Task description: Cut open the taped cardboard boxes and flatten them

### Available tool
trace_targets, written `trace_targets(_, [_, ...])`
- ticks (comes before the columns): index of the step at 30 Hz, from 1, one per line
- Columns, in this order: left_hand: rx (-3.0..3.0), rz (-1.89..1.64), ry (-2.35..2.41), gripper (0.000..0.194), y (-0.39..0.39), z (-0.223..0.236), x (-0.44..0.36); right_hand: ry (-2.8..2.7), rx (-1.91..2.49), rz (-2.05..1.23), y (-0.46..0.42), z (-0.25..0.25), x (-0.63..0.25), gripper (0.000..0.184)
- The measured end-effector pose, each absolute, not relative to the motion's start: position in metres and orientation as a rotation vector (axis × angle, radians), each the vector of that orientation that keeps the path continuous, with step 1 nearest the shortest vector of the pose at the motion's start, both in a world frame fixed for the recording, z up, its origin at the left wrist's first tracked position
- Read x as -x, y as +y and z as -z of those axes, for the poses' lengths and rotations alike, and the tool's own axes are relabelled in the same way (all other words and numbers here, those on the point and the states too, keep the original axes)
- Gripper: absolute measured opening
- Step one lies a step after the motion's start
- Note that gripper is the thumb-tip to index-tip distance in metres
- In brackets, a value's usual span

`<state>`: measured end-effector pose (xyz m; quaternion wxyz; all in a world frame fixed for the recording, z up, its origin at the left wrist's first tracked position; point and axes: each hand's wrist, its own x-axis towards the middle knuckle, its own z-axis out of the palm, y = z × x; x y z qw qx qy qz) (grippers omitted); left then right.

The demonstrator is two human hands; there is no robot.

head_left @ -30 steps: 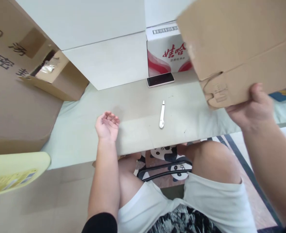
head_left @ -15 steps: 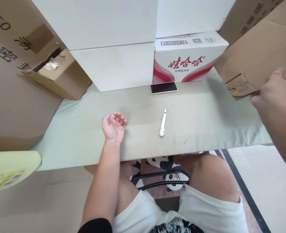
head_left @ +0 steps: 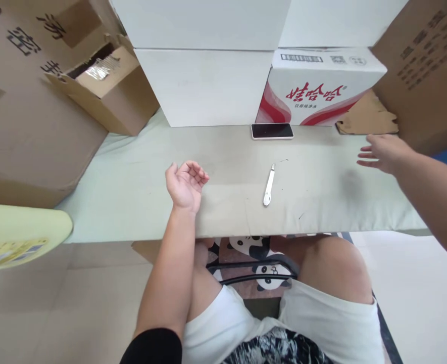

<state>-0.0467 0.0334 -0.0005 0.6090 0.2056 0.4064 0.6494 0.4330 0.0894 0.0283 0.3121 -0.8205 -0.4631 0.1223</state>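
Observation:
My left hand (head_left: 187, 186) rests palm up over the cloth-covered table (head_left: 231, 202), its fingers loosely curled and nothing in it. To its right lies a slim white utility knife (head_left: 269, 185), apart from both hands. My right hand (head_left: 386, 153) reaches over the table's right side with fingers spread and nothing between them. Just beyond its fingertips is a flat piece of brown cardboard (head_left: 369, 115), lying by the white-and-red carton (head_left: 317, 101). A phone (head_left: 271, 131) with a dark screen lies in front of that carton.
Stacked white boxes (head_left: 215, 86) stand along the back. Large brown cartons rise at the left (head_left: 37, 131) and right (head_left: 428, 86). A small open brown box (head_left: 120, 96) holds clear plastic. A pale yellow-green object (head_left: 22, 227) juts in at the left edge.
My right hand has let go of the cardboard and moved left, fingers now spread. The cardboard now lies flat at the back right. The view has shifted slightly; my left hand keeps its pose.

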Motion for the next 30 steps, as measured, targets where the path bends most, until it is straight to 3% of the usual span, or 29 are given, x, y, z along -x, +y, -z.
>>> trace_targets(5, [-0.397, -1.509, 0.843, 0.059, 0.028, -0.008, 0.045, -1.002, 2.315, -0.630, 0.074, -0.064, -0.377, 0.028])
trace_targets(11, [-0.310, -1.553, 0.741, 0.056, 0.024, -0.012, 0.060, -1.526, 2.014, -0.626, 0.098, -0.082, -0.271, 0.007])
trace_targets(18, [-0.242, -1.618, 0.621, 0.055, 0.024, -0.018, 0.086, -2.241, 1.468, -0.559, 0.157, -0.053, -0.069, 0.013])
trace_targets(25, [-0.222, -1.643, 0.584, 0.058, 0.024, -0.013, 0.105, -2.436, 1.123, -0.500, 0.217, -0.065, 0.125, 0.034])
trace_targets(30, [-0.196, -1.679, 0.564, 0.063, 0.023, -0.013, 0.118, -2.483, 1.145, -0.527, 0.240, -0.076, 0.178, 0.022])
